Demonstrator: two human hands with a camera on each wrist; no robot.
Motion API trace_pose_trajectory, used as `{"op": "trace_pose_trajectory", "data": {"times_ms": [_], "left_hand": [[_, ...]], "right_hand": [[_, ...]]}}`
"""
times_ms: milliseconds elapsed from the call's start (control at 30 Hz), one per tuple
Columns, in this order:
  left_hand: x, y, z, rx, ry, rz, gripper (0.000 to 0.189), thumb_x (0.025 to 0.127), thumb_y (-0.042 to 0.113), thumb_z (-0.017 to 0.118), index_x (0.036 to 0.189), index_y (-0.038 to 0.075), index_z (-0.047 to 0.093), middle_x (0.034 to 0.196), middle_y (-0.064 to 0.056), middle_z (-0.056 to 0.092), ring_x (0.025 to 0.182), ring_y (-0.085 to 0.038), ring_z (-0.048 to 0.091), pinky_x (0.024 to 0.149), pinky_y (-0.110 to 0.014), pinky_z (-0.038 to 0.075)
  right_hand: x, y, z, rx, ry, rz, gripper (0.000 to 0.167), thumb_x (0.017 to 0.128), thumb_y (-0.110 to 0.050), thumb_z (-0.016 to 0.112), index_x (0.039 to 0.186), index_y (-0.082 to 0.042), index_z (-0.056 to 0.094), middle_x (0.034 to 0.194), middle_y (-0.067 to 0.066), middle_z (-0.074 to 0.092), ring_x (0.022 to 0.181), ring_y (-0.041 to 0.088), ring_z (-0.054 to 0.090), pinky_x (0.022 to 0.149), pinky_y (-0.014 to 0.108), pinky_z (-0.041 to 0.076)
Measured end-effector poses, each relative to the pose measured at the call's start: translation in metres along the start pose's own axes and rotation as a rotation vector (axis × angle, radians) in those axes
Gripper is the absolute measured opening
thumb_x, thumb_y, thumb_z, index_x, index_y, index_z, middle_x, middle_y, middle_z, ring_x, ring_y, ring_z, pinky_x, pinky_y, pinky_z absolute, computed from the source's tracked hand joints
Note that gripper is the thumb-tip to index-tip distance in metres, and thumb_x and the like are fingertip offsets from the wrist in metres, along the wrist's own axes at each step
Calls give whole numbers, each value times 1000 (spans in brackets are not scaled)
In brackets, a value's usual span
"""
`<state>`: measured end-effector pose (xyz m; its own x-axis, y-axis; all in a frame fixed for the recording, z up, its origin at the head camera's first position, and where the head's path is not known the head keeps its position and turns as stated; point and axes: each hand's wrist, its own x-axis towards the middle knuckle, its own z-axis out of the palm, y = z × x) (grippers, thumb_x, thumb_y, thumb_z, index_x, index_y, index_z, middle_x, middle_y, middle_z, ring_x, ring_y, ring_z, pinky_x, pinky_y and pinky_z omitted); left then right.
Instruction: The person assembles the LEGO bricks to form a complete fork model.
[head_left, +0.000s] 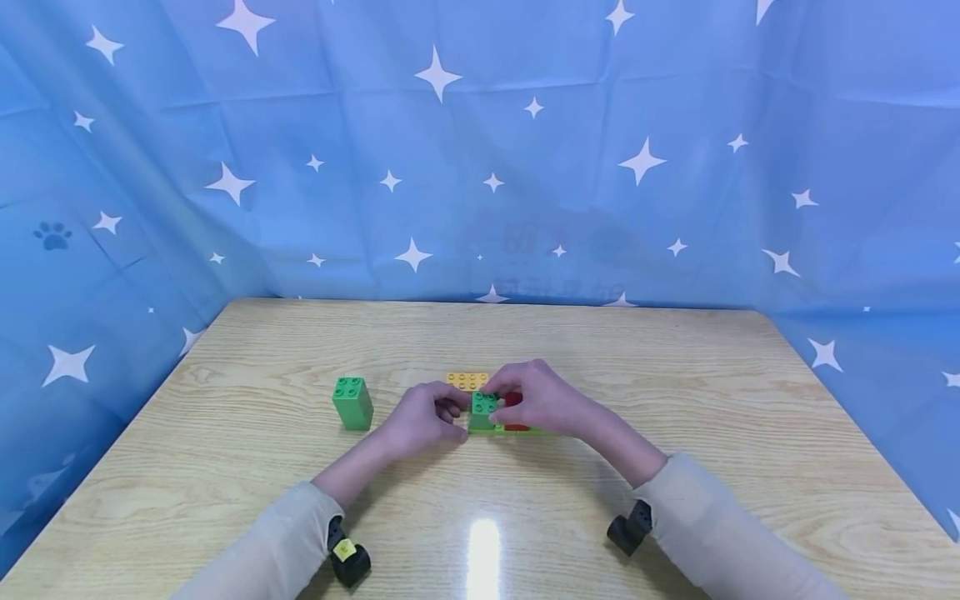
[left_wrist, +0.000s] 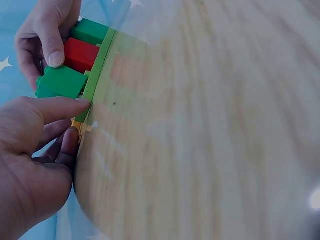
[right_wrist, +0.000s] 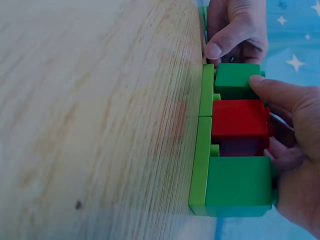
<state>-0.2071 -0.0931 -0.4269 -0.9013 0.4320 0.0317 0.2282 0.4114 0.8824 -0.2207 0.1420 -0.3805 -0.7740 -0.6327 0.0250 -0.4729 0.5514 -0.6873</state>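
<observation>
My right hand (head_left: 538, 402) pinches a green block (right_wrist: 237, 80), with its thumb on the near face and fingers behind. In the right wrist view this block stands slightly tilted over the end of a light green plate (right_wrist: 201, 165). Beside it on the plate sits a red block (right_wrist: 239, 119), and at the other end another green block (right_wrist: 239, 182). My left hand (head_left: 420, 421) holds the plate's left end, thumb tip (left_wrist: 82, 102) at the front edge and fingers curled behind. Much of the red block is hidden by my right hand in the head view.
A yellow studded plate (head_left: 465, 380) lies just behind the light green plate. A tall green block (head_left: 352, 404) stands to the left of my left hand on the wooden table (head_left: 300, 342). Blue star-printed cloth (head_left: 480, 150) hangs behind the table.
</observation>
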Motion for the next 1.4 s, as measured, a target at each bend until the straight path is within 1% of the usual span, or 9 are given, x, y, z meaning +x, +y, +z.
{"op": "trace_pose_trajectory", "data": {"times_ms": [300,500,633,767,933,1067,1200,1300,1400], "left_hand": [[-1,-2,1,-12,0,-12,46,79,3,86,121,-3,69,109,-7,68,93,-18,60,83,-32,53],[-2,-2,0,-17,6,-18,44,80,3,86,120,-3,69,108,-7,68,93,-19,60,82,-33,53],[-2,-3,0,-8,12,-19,44,79,2,86,120,-3,69,107,-6,68,92,-18,60,82,-32,53],[-1,-5,-1,-8,10,-20,43,79,0,85,119,-4,68,107,-8,68,92,-19,60,82,-32,53],[0,-3,0,-12,17,-8,41,79,-10,77,119,-4,68,107,-10,68,93,-20,63,82,-30,55],[-1,1,-2,-1,66,-16,40,78,-13,74,117,-3,70,102,-10,68,90,-20,63,79,-30,55],[3,3,-4,34,176,-32,38,76,-13,75,113,-1,72,96,-9,67,85,-19,60,76,-31,53],[7,3,-7,52,256,-49,38,77,-11,78,113,-1,72,96,-10,66,85,-20,59,77,-33,53],[11,3,-9,57,304,-61,40,78,-8,81,116,0,73,98,-10,67,89,-22,62,81,-35,55]], "right_hand": [[3,0,-1,-57,-27,-64,26,90,-12,80,116,-8,77,107,-2,70,90,15,60,82,31,53],[5,0,0,-77,-49,-116,26,91,-10,79,117,-7,76,106,-3,69,89,15,60,81,30,53],[7,-2,-1,-95,-61,-135,24,91,-10,78,115,-6,76,104,-3,68,85,12,58,77,29,52],[8,-6,-2,-109,-86,-131,23,92,-9,77,114,-6,75,102,-3,66,80,10,55,72,28,51],[7,-9,-4,-129,-102,-99,25,92,-8,76,117,-4,74,100,-3,64,79,10,54,71,27,49],[4,-9,-6,-134,-101,-86,27,93,-9,76,119,-4,74,101,-2,64,82,10,56,75,27,50],[3,-7,-6,-130,-92,-78,28,93,-10,76,121,-4,73,103,-2,65,84,10,56,77,28,50],[3,-7,-5,-135,-85,-85,28,93,-11,77,121,-4,73,104,-2,65,83,10,56,77,28,50],[5,-9,-4,-152,-79,-98,29,93,-12,77,121,-5,74,105,-2,67,83,10,55,77,28,50]]}}
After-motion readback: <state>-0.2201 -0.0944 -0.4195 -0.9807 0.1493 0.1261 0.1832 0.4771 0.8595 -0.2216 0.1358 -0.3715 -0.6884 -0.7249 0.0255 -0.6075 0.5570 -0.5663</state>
